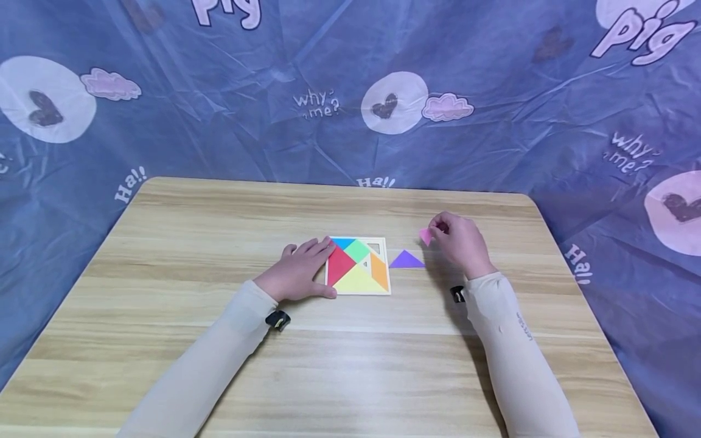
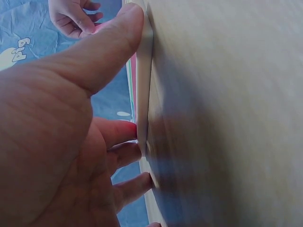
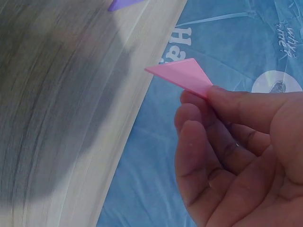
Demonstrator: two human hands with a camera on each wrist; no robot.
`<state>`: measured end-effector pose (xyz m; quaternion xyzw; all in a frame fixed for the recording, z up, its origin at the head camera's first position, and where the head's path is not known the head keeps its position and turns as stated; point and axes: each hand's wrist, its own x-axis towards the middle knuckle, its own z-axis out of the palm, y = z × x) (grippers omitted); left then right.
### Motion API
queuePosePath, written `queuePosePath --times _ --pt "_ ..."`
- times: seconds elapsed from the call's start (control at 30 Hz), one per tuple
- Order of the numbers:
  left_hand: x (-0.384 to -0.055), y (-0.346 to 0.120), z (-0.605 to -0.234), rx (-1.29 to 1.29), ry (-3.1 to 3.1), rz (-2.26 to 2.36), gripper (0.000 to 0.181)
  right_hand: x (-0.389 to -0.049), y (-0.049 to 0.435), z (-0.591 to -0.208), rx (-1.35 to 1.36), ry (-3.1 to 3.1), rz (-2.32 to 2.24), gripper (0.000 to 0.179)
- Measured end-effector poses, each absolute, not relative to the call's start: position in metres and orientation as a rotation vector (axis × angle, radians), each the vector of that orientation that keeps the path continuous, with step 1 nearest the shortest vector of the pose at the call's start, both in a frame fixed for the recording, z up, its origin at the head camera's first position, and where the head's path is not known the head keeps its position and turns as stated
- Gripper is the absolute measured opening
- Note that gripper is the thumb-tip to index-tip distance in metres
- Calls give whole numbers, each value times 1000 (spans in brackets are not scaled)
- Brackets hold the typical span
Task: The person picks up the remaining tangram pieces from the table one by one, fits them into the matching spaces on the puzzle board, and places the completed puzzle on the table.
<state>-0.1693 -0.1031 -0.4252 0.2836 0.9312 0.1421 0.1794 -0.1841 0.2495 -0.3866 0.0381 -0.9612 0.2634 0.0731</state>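
A tangram tray (image 1: 388,277) with a pale rim lies mid-table. It holds red (image 1: 338,266), blue, green, yellow (image 1: 361,282) and orange (image 1: 378,271) pieces; openings show at its upper right and centre. My left hand (image 1: 298,274) rests at the tray's left side, its fingers spread along the edge and the thumb at the near corner. To the right of the tray, my right hand (image 1: 460,243) pinches a pink triangle piece (image 3: 187,75) by one corner between thumb and fingertips, above the table. A purple triangle piece (image 1: 407,260) lies flat beside the tray's right edge.
The wood-grain table (image 1: 350,365) has rounded far corners. Behind it and at both sides hangs a blue printed cloth (image 1: 246,121). A dark band sits at each wrist, over pale sleeves.
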Motion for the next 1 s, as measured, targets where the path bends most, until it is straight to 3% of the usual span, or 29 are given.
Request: queuePosePath --times 0.4,1.0 --pt "-169 -102 -424 794 2628 397 110 -184 249 -386 92 -2882 812 19" --pt "-168 -104 -424 807 2636 392 109 -181 222 -385 259 -2926 1031 5"
